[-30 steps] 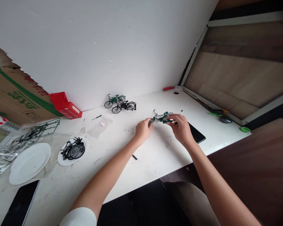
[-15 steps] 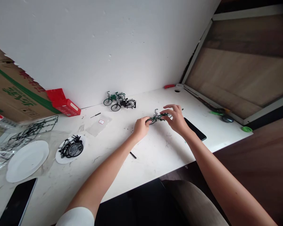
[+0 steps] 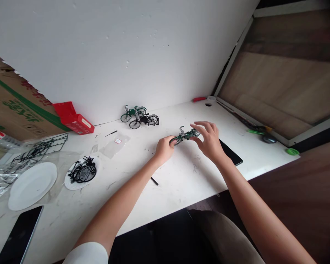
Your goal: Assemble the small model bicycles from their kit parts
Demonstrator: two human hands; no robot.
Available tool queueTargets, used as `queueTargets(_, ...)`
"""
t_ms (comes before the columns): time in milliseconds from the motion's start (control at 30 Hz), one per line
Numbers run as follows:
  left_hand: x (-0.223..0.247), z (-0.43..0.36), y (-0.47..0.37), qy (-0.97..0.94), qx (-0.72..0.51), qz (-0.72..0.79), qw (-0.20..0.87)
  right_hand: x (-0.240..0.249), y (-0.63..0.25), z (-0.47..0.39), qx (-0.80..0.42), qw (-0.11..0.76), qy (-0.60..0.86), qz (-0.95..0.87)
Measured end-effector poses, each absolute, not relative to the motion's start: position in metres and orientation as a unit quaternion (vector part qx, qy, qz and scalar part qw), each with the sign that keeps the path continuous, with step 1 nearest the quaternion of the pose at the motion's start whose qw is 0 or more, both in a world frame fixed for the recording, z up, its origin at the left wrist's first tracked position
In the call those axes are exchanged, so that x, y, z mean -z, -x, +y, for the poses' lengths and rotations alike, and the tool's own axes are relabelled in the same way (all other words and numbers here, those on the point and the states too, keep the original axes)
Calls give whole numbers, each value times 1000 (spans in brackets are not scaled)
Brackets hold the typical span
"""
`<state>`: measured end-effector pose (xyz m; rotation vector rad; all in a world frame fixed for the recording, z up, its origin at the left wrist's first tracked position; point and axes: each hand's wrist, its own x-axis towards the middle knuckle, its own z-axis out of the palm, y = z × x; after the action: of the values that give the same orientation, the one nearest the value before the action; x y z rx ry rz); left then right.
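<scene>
A green model bicycle [image 3: 186, 135] is held just over the white table, its silver handlebar pointing up. My left hand [image 3: 165, 149] is closed on its front wheel end, and the fingers cover part of that wheel. Around the rear wheel, my right hand [image 3: 209, 141] has its thumb and fingers apart, with the wheel showing in the gap; whether a fingertip touches it is hard to see. Behind them stand another green model bicycle [image 3: 132, 113] and a black model bicycle [image 3: 144, 121].
Black bicycle parts [image 3: 84, 170] lie on a small white plate [image 3: 71, 186]. Left of it are a larger plate [image 3: 33, 187], parts frames [image 3: 44, 148] and a phone [image 3: 20, 234]. A red box [image 3: 77, 123], small screwdriver [image 3: 111, 133], plastic bag [image 3: 115, 146], black rod [image 3: 154, 181] and dark tablet [image 3: 231, 152] surround the work.
My right hand has shifted slightly right and its fingers have spread, so more of the rear wheel shows. My left hand keeps its grip on the front.
</scene>
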<state>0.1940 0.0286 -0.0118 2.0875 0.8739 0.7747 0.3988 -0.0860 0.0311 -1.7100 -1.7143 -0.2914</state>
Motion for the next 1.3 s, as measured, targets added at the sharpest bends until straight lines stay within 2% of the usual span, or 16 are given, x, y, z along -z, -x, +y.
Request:
queueTargets(133,9,33,-195,-808,-301,342,373,-25,-413,-107,121,361,686,-619)
queueTargets(300,6,46,-198,-808,-300,337,379,-17,-444,-103,34,329,699,-634)
queueTargets(533,8,65,-207,-806,-300,336,385,-12,-468,-52,-37,286,728,-621)
queueTargets(833,-2,100,-239,-825,-310,368,297,-25,-492,7,-80,287,748,-593)
queueTargets(1133,-1,149,-277,-797,-354,386,301,-35,-512,75,-109,345,769,-526)
queueTargets(1300,1,172,-296,-791,-300,425,320,-27,-516,96,-140,340,792,-487)
